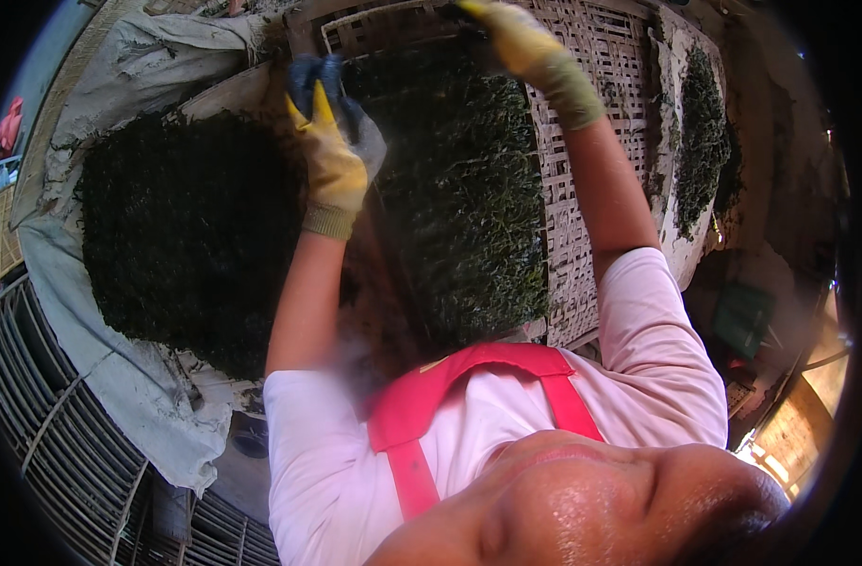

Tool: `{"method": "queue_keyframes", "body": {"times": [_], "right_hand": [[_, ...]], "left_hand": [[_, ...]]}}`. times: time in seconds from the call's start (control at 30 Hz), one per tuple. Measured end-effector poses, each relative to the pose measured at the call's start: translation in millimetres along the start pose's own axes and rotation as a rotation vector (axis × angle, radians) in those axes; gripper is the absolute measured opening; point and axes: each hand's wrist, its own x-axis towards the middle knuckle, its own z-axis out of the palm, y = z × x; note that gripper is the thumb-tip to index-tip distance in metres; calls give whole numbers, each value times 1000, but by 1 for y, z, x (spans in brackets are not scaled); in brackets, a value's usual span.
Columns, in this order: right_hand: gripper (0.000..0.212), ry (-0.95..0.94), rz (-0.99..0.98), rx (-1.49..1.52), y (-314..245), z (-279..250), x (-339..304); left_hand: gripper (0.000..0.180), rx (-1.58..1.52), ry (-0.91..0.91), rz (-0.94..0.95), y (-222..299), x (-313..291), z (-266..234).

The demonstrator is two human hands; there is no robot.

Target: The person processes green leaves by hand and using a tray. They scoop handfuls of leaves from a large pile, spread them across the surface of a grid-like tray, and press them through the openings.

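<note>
My left hand (332,156) wears a yellow and grey glove with dark blue fingertips. Its fingers are apart, just over the gap between two spreads of dark green leafy material. One heap of leaves (186,236) lies to its left; another layer (459,198) covers the middle of a woven bamboo tray (582,217). At the top edge, my right hand (521,38), in a yellow glove with a green cuff, reaches over the tray's far part. Motion smears its fingers and a dark patch beside them, so I cannot tell whether it holds anything.
Pale, stained cloth (101,349) borders the left heap. A slatted bamboo rack (49,406) stands at lower left. More green leaves (702,141) lie on a pale surface at right. Beyond them is a dark green object (742,319), perhaps a chair.
</note>
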Motion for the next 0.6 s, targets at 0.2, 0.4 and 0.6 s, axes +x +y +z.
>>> {"method": "queue_keyframes", "body": {"times": [0.2,0.4,0.6], "right_hand": [[54,-188,-74,-43,-84,23,-1],[62,135,-35,-71,-49,-8,-43],[77,-128,114,-408,-34,47,-68]], "left_hand": [[54,522,-540,44,-15,14,-2],[63,473,-583,122,13,23,-3],[46,630,-575,432,-24,4,38]]}}
